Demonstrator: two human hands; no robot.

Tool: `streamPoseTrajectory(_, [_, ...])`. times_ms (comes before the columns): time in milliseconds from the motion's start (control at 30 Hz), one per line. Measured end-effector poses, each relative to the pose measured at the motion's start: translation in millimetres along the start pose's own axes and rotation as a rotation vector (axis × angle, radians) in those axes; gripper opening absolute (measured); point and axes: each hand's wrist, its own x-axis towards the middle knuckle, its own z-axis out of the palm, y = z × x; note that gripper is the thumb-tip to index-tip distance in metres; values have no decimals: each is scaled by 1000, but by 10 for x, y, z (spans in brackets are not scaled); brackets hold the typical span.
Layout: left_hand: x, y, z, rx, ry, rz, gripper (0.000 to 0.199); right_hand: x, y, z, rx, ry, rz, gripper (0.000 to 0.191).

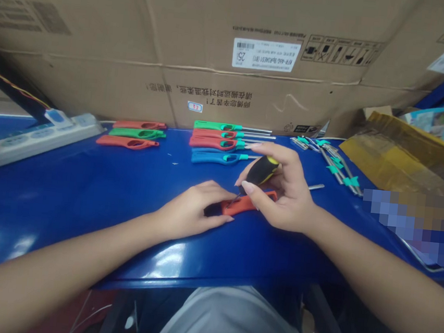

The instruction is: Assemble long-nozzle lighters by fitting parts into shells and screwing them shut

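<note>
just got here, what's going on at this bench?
A person's left hand steadies an orange handle on the blue table, while the right hand holds a screwdriver, its tip at the handle's left end. Behind the hands lie coloured handles with metal rods; three rodless handles lie to the left.

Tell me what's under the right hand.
The orange handle runs in under the right hand, and a metal rod shows past its far side. The hand covers the stretch between, so whether they join can't be seen.
</note>
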Motion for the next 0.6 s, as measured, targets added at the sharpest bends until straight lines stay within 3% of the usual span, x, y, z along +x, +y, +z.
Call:
streamPoseTrajectory(133, [5,-2,7,1,10,-8,28,5,38,26,-83,19,14,51])
streamPoseTrajectory(267, [9,-13,15,-2,-8,-19,27,93,72,15,-327,85,-90,46])
streamPoseTrajectory(333, [6,-17,19,-10,-3,-19,30,174,47,-24,-367,22,-68,47])
streamPoseTrajectory(467, [0,-8,37,-35,5,-39,35,335,-37,-121,-187,-245,84,49])
streamPoseTrajectory(533, [1,4,49,-45,-1,-46,35,381,-56,-141,-189,-246,48,42])
streamPoseTrajectory(600, [3,13,59,-57,-2,-35,30,397,-59,-131,-326,-149,-83,37])
